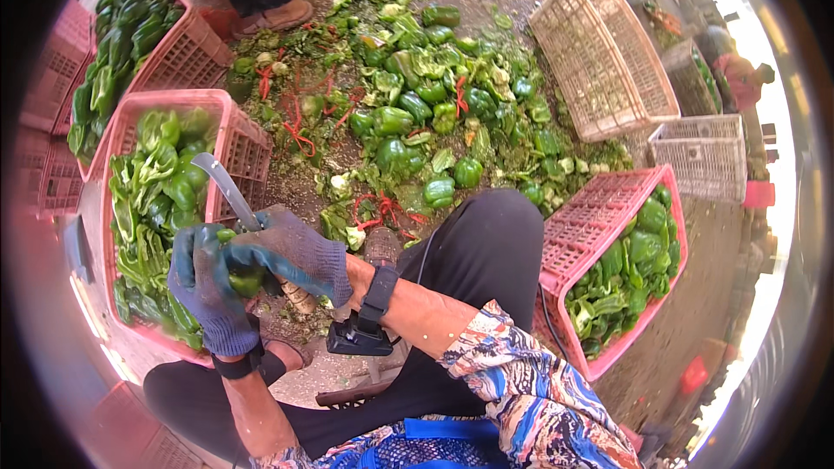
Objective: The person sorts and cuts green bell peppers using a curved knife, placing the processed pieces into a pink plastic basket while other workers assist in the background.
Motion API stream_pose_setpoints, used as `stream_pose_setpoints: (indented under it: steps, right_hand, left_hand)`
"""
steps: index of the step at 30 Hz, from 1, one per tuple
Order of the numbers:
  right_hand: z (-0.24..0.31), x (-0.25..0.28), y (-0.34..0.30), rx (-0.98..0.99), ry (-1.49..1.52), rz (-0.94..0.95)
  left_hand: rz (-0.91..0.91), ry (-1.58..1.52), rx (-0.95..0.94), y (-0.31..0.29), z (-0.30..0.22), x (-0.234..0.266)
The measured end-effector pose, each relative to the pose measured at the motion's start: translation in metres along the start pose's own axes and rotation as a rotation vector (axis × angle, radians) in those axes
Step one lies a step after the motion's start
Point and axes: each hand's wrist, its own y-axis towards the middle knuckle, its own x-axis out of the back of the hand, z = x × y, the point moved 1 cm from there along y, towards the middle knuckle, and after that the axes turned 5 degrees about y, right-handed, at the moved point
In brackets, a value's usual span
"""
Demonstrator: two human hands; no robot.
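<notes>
Over littered floor [647, 369], beside a pink crate [244, 146]: gripping a curved knife [228, 189] with right fingers [271, 259], grasping a green pepper [247, 281] with left fingers [183, 254].

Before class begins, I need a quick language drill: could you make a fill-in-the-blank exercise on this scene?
The curved grey metal knife is in the gloved ____ hand.
The thin string-like scraps on the littered ground are coloured ____.
The pink slatted plastic crate beside the black-trousered right knee holds green ____.

Missing words: right; red; peppers.
</notes>
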Motion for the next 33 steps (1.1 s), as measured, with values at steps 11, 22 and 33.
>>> stream_pose_setpoints:
  steps: [11,22,33]
  right_hand:
    - [0.019,0.018,-0.006,0.284,-0.394,-0.241]
    - [0.000,0.052,-0.004,0.107,-0.425,-0.347]
    - [0.010,0.062,-0.031,0.188,-0.473,-0.231]
  left_hand:
    - [0.224,0.133,-0.136,0.024,-0.001,-0.020]
    - [0.299,0.123,0.053,0.026,-0.004,-0.050]
    - [0.211,0.180,-0.213,0.023,-0.038,-0.058]
